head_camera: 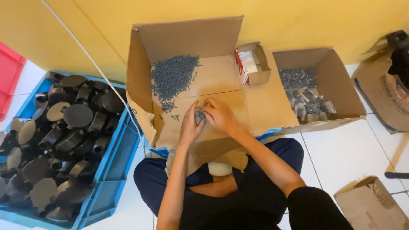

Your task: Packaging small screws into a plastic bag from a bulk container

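My left hand [190, 126] and my right hand [220, 115] meet over the floor of an open cardboard box [221, 83] that rests on my lap. Together they pinch a small grey metal part [199, 116], mostly hidden by the fingers. A heap of small grey screws [172, 76] lies in the box's back left corner, with a few strays near my left hand.
A blue crate [113, 164] full of black round plastic fittings stands at the left, crossed by a white cable [91, 59]. A small open carton [254, 64] and a cardboard box of bagged metal parts [336, 91] sit at the right. More cardboard boxes [375, 206] lie on the white tiles.
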